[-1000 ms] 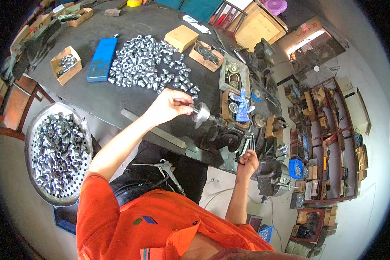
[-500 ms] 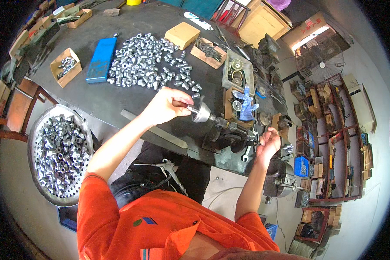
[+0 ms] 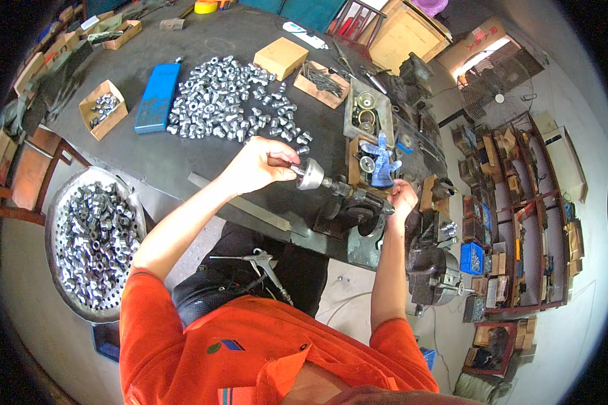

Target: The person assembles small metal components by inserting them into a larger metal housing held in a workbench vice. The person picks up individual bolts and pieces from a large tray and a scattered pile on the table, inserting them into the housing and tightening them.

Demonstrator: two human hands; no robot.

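1. Here's the left hand (image 3: 260, 164), thumb and fingers pinched round a small metal part (image 3: 294, 169), right at the mouth of a silver cup-shaped head (image 3: 311, 175).
2. Over to the right hand (image 3: 402, 197): fingers curled in at the far end of the dark bench fixture (image 3: 358, 206); whether they grip anything, I cannot tell.
3. Between the two hands runs that fixture, the silver head at its left-hand end.
4. Just beyond the right hand, a blue patterned glove (image 3: 382, 165), and past it a grey tray (image 3: 350, 118) with round metal rings inside.
5. Beyond the left hand, a big heap of shiny metal fittings (image 3: 213, 98) spreads across the dark surface (image 3: 216, 37), a long blue box (image 3: 157, 98) on its left flank and a closed tan carton (image 3: 279, 58) at its far right.
6. Nearer than the hands, an air gun (image 3: 267, 266) lies across the person's lap.
7. Well out to the left hand's left and lower down, a perforated round pan (image 3: 119, 286), loaded with more fittings.
8. Out right, a bench vise (image 3: 439, 277) sits below the right hand, with brown shelving (image 3: 520, 209) well beyond.
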